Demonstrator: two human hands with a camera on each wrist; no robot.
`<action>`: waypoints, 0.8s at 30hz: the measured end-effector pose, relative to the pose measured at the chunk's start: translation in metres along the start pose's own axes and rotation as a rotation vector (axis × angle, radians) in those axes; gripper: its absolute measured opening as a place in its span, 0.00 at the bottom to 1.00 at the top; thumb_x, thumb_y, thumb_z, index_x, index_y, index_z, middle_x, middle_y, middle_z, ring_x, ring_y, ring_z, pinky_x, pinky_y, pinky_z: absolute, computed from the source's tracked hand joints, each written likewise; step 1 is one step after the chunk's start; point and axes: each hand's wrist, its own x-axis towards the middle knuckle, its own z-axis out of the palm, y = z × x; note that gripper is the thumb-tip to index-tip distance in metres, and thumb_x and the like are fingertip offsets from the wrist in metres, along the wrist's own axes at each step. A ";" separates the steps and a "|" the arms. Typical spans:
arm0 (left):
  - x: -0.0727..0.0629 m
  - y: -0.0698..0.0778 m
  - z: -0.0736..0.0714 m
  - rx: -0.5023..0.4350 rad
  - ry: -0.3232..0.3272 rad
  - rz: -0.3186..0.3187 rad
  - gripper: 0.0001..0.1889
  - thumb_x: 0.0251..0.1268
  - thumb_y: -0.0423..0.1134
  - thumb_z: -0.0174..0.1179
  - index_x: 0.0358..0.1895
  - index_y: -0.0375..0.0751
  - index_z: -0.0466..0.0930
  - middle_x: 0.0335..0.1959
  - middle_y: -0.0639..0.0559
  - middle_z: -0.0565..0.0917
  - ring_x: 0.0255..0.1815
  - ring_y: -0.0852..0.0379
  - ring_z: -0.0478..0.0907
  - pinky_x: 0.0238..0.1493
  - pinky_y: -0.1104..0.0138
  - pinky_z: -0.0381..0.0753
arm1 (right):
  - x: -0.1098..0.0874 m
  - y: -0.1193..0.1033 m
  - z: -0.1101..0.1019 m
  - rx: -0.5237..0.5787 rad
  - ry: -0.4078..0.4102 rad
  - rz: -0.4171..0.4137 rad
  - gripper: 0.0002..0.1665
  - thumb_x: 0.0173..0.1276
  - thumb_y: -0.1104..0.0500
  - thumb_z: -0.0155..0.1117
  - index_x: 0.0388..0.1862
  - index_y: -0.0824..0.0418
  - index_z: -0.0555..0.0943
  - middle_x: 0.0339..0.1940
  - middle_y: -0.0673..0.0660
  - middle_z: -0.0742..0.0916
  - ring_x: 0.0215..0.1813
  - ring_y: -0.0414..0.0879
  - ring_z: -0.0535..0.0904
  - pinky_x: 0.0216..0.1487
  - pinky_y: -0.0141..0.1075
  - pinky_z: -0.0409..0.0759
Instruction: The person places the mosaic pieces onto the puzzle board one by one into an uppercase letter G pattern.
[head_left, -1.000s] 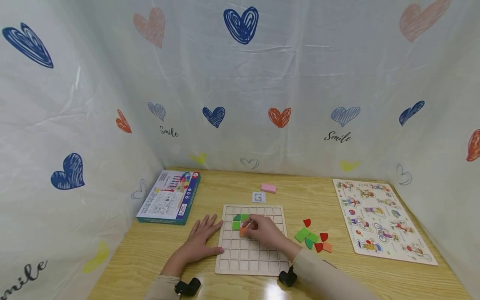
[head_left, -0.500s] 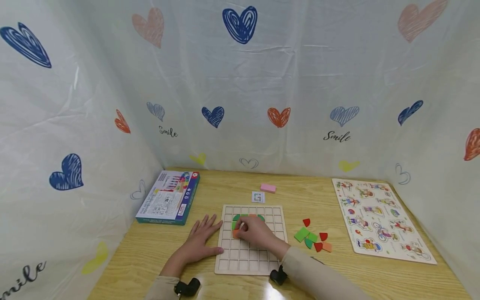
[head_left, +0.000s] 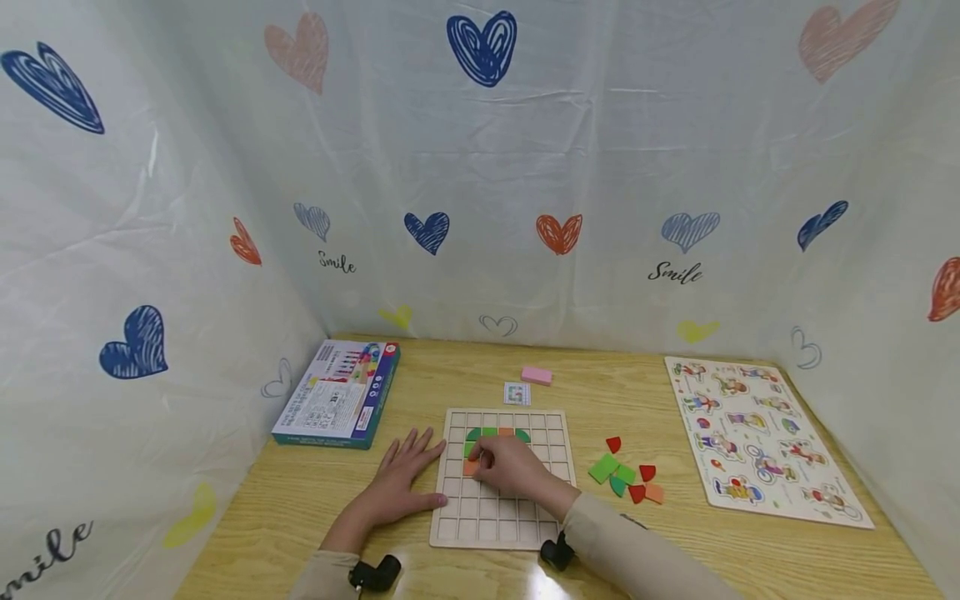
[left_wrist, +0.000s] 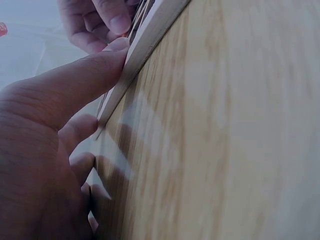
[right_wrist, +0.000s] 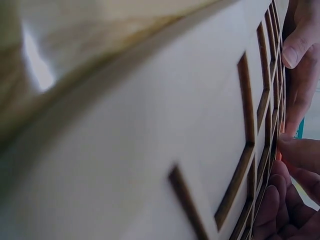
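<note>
A pale wooden grid board (head_left: 498,532) lies on the table in front of me. My right hand (head_left: 516,468) reaches over it, thumb and fingertips pinching an orange square tile (head_left: 470,468) in the left part of the grid. Directly above that tile sits a green square (head_left: 469,449), partly covered by the fingers. Along the row behind are a green quarter-round (head_left: 473,434), a green square (head_left: 490,432), an orange square (head_left: 506,432) and another green quarter-round (head_left: 522,435). My left hand (head_left: 399,487) rests with spread fingers beside the board, its thumb (left_wrist: 95,70) against the board's edge.
Loose red, green and orange pieces (head_left: 626,475) lie right of the board. Behind it are a small pattern card (head_left: 517,394) and a pink block (head_left: 537,377). A puzzle box (head_left: 337,396) lies at back left, a picture puzzle board (head_left: 757,442) at right.
My right hand has moved left with the orange tile, from the second column to the first, below the green square. The left hand stays where it was.
</note>
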 end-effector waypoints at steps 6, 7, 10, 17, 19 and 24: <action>0.000 -0.001 0.001 0.000 0.000 0.002 0.46 0.63 0.63 0.65 0.80 0.47 0.61 0.83 0.42 0.50 0.83 0.38 0.37 0.78 0.41 0.30 | -0.002 0.000 -0.001 0.004 -0.003 -0.006 0.08 0.64 0.63 0.72 0.42 0.55 0.86 0.24 0.40 0.80 0.24 0.32 0.72 0.27 0.28 0.74; 0.000 -0.001 0.001 -0.001 0.001 0.002 0.46 0.63 0.63 0.65 0.80 0.47 0.61 0.83 0.43 0.50 0.83 0.38 0.37 0.78 0.41 0.30 | -0.003 0.000 -0.002 0.009 -0.002 -0.006 0.08 0.64 0.64 0.72 0.42 0.55 0.86 0.24 0.40 0.81 0.24 0.32 0.73 0.28 0.28 0.74; 0.000 -0.001 0.001 -0.004 0.003 0.003 0.46 0.63 0.63 0.65 0.80 0.47 0.61 0.83 0.42 0.50 0.83 0.37 0.37 0.78 0.41 0.31 | -0.004 0.000 -0.004 0.030 -0.008 -0.005 0.08 0.65 0.64 0.71 0.43 0.55 0.86 0.25 0.41 0.82 0.26 0.33 0.74 0.30 0.29 0.75; 0.000 0.000 0.000 -0.002 0.002 0.002 0.46 0.63 0.63 0.65 0.80 0.47 0.61 0.83 0.42 0.50 0.83 0.37 0.37 0.78 0.41 0.31 | -0.009 0.003 -0.010 0.067 -0.010 0.001 0.09 0.67 0.65 0.68 0.45 0.55 0.87 0.29 0.42 0.84 0.30 0.33 0.76 0.34 0.30 0.77; 0.000 0.000 0.000 0.000 0.003 0.001 0.46 0.63 0.63 0.65 0.80 0.47 0.61 0.83 0.42 0.50 0.83 0.37 0.37 0.78 0.41 0.31 | -0.011 0.004 -0.013 0.074 -0.007 0.000 0.10 0.67 0.65 0.66 0.45 0.55 0.87 0.29 0.42 0.84 0.31 0.33 0.76 0.35 0.30 0.77; 0.000 0.001 0.000 0.004 0.001 -0.008 0.46 0.62 0.64 0.66 0.80 0.47 0.61 0.83 0.42 0.50 0.83 0.37 0.37 0.78 0.41 0.31 | -0.017 0.012 -0.019 0.086 0.001 -0.004 0.10 0.68 0.65 0.66 0.45 0.55 0.87 0.29 0.42 0.83 0.32 0.34 0.76 0.36 0.31 0.77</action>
